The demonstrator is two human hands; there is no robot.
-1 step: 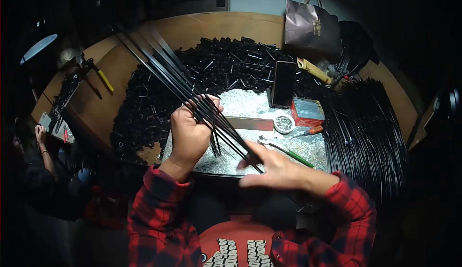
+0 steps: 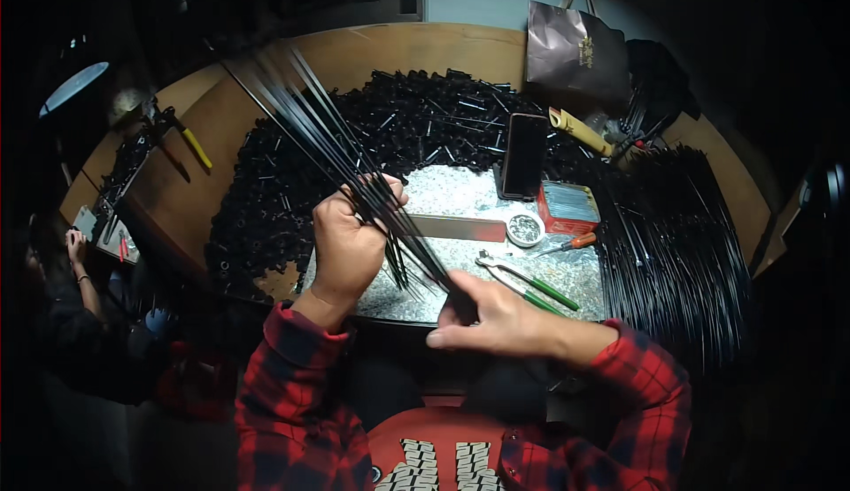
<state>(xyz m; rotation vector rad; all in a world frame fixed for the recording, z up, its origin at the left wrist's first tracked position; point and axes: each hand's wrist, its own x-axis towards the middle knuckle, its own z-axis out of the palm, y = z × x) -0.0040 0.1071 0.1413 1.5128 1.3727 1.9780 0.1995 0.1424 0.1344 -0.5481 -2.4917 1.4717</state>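
My left hand (image 2: pixel 347 245) is closed round a loose bundle of long, thin black rods (image 2: pixel 310 128), held at a slant over the work surface. Their upper ends fan out to the far left and are blurred. The lower part slants down to my right hand (image 2: pixel 500 314). Its fingers curl round the dark lower ends, while the thumb stands a little apart below. Just beyond the right hand, green-handled pliers (image 2: pixel 531 286) lie on the speckled board (image 2: pixel 440 183). A flat metal bar (image 2: pixel 456 228) lies on it behind the bundle.
A big heap of small black parts (image 2: pixel 416 119) curves round the back and left. On the right lies a thick stack of black rods (image 2: pixel 673 261). A phone (image 2: pixel 522 154), red box (image 2: pixel 569 216), small round dish (image 2: pixel 524 228) and orange-handled screwdriver (image 2: pixel 580 240) stand or lie nearby.
My right hand has moved slightly left and closed further round the rods' lower ends. The bundle's upper ends have fanned wider. More of the pliers shows.
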